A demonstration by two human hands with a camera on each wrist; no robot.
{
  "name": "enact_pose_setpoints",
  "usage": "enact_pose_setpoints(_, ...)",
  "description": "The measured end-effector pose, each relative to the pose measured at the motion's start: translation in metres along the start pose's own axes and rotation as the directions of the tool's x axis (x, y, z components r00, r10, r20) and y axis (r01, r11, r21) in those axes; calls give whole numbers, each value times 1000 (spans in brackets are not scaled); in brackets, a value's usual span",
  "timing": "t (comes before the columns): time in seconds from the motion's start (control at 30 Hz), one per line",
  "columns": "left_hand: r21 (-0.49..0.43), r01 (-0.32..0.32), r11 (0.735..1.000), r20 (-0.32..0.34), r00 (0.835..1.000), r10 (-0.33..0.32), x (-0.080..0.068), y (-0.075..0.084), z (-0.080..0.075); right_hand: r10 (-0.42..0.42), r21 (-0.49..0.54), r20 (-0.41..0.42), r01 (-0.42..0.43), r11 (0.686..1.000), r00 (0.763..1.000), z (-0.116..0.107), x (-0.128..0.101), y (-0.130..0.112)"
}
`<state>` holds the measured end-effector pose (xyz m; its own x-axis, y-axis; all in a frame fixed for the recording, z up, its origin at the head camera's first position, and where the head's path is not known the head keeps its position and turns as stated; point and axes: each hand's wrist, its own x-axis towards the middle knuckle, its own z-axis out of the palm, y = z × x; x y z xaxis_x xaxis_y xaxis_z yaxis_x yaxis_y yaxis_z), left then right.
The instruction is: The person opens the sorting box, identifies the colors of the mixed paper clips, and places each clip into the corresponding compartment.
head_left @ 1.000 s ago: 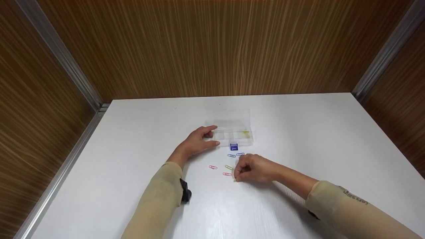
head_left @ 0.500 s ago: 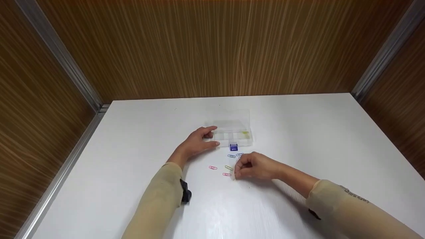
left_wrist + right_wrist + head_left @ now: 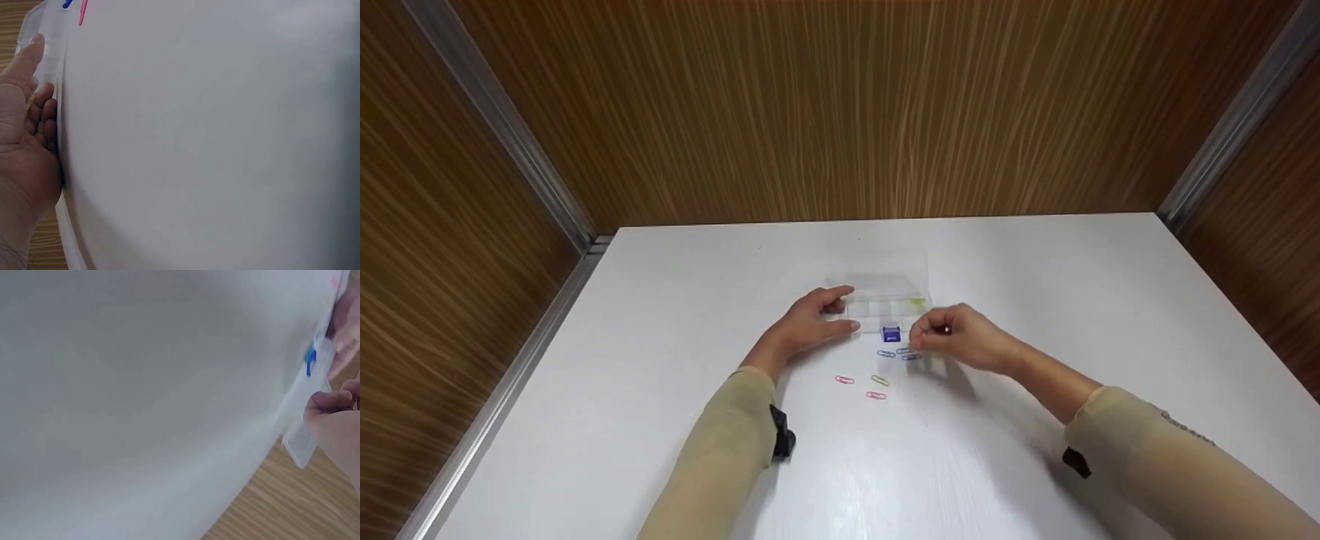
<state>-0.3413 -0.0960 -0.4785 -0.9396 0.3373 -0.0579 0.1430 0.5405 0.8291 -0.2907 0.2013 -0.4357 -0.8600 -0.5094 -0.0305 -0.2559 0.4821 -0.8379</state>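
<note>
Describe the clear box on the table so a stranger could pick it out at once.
Start at the white table and look to its middle, just ahead of both hands. The clear box lies there, its near-left end touched by the left hand. Unlike the loose paper clips in front of it, it is see-through, with compartments and a blue clasp.

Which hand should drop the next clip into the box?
Right, probably. The right hand, fingers curled as in a pinch, hovers by the box and just above the blue clips. The left hand rests against the box's left end, apparently steadying it.
</note>
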Motion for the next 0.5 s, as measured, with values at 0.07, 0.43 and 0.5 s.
enact_pose_setpoints(0.07,1,-7,1000,0,1000,7,0,0,-1,20,11,-45,-19,1000,999,-7,6,-2)
enact_pose_setpoints(0.43,-8,-27,1000,12,1000,27,1,1,2,83,73,-243,-67,995,967,-28,37,7)
enact_pose_setpoints(0.5,-1,-19,1000,14,1000,19,0,1,2,99,85,-257,-79,993,961,-28,41,11)
